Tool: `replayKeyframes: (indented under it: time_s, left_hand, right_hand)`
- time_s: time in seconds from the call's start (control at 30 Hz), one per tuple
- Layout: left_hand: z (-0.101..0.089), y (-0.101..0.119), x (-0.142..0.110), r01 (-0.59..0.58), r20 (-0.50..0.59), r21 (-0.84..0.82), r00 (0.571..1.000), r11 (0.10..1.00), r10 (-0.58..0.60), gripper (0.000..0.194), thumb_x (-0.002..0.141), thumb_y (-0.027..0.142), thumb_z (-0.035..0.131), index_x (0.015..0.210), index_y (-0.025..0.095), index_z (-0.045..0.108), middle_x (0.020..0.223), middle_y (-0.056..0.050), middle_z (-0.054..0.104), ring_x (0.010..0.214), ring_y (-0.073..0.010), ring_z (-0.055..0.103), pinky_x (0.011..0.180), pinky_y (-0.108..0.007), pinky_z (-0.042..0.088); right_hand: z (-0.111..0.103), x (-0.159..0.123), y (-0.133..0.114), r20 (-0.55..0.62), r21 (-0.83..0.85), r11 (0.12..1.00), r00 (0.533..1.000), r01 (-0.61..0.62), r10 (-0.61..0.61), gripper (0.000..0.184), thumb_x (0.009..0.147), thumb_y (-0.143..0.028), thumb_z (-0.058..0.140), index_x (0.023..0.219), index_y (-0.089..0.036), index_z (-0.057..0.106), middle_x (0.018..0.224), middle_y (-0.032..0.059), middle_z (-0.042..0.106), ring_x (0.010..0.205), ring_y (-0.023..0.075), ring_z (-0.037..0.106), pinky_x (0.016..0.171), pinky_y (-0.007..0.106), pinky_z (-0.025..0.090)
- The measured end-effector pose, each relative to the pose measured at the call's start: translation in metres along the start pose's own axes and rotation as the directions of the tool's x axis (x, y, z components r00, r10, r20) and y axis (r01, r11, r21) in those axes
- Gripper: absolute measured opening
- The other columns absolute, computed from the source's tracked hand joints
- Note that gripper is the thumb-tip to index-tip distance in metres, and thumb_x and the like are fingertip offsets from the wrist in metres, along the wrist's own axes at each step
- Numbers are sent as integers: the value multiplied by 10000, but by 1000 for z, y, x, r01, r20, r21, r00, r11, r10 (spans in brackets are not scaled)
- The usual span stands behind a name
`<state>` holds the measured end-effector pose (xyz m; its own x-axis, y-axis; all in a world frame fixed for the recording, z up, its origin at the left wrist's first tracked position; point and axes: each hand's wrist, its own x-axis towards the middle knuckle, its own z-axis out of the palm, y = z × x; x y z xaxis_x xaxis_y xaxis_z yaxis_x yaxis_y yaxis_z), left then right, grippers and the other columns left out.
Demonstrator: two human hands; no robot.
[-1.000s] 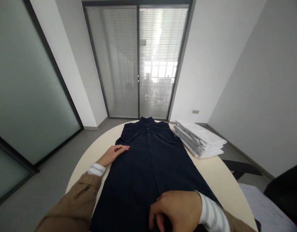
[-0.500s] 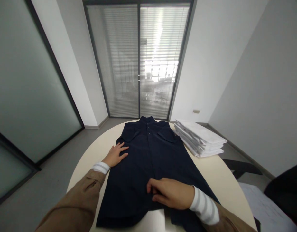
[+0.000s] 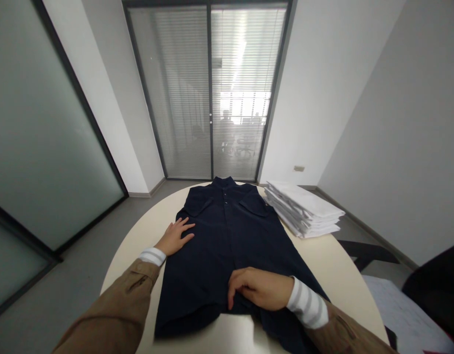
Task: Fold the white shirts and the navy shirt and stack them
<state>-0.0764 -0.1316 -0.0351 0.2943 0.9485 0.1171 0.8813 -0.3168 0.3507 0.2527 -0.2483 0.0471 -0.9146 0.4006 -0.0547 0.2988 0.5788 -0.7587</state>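
Note:
A dark navy shirt (image 3: 245, 241) lies front up on the round table, its collar at the far end and its sides spreading wider toward me. My left hand (image 3: 175, 237) rests flat on its left edge, fingers spread. Over the middle of the lower hem, my right hand (image 3: 261, 287) is curled with the fingers pointing down, closed on the shirt's fabric. The fingertips are partly hidden. Around that hand the hem is raised and bunched, with table surface showing beneath it.
A stack of folded white cloths (image 3: 304, 209) sits on the right side of the cream round table (image 3: 138, 241). Beyond the table stands a glass door with blinds (image 3: 208, 98). A black chair (image 3: 437, 285) and a white sheet with faint markings (image 3: 400, 309) are at the lower right.
My right hand has shifted slightly up, its fingers now pointing more downward. The shirt's lower hem has moved up with it. My left hand stays on the left edge.

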Motion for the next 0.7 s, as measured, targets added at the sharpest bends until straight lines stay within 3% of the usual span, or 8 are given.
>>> replayKeyframes:
  time_s: [0.1,0.13,0.2,0.27,0.37,0.43,0.53,0.7]
  left_hand:
    - [0,0,0,2,8,5,1000,1000,-2,528,935,528,489,1394,277,562,1579,-105,365,1480,-351,259,1182,-588,179]
    - [0,0,0,2,7,4,1000,1000,-2,528,935,529,489,1395,278,560,1579,-102,366,1480,-350,260,1181,-590,180]
    - [1,-1,0,-1,3,-4,1000,1000,1,528,931,535,494,1390,284,561,1579,-96,368,1479,-346,265,1179,-596,181]
    - [1,-1,0,-3,-1,-10,1000,1000,3,525,928,536,500,1385,286,565,1578,-94,368,1479,-344,265,1178,-599,178]
    - [0,0,0,1,3,-7,1000,1000,-1,521,932,527,498,1387,283,565,1578,-98,368,1480,-345,261,1181,-597,173]
    - [-1,1,0,6,10,-1,1000,1000,-6,522,933,528,495,1390,286,563,1579,-97,367,1481,-347,259,1181,-596,175]
    - [-2,2,-1,9,11,1,1000,1000,-9,528,933,534,489,1393,285,562,1580,-97,366,1482,-351,253,1181,-596,177]
    - [0,-1,-1,-1,-12,-23,1000,1000,1,531,924,548,497,1378,284,574,1578,-93,369,1481,-356,252,1180,-610,171]
  right_hand:
    - [4,-2,-2,-22,-48,995,996,-85,84,325,862,-124,515,1146,-184,661,1102,50,655,1024,166,612,937,284,452]
    - [7,-3,-3,-23,-78,988,991,-131,130,363,820,-201,622,1182,-188,627,1112,53,642,991,180,614,901,290,466]
    - [14,-5,-7,-23,-157,963,976,-217,216,610,639,-290,801,1194,-190,570,1123,58,614,938,208,611,832,303,480]
    - [20,-7,-15,-31,-230,939,966,-256,256,679,548,-263,836,1153,-189,537,1112,60,602,920,222,608,796,304,478]
    - [26,-10,-33,-72,-318,913,967,-255,245,558,621,-79,694,1136,-187,508,1070,57,626,945,214,618,791,282,464]
    - [28,-11,-44,-121,-400,877,964,-267,238,580,627,14,584,1165,-182,494,1047,60,645,948,208,632,766,273,457]
    - [35,-8,-53,-223,-580,751,949,-314,224,508,710,10,548,1178,-180,487,1012,66,663,874,220,657,630,281,425]
    - [55,-4,-55,-352,-756,564,933,-333,78,411,844,-38,540,1202,-221,455,854,4,683,638,184,646,446,301,246]
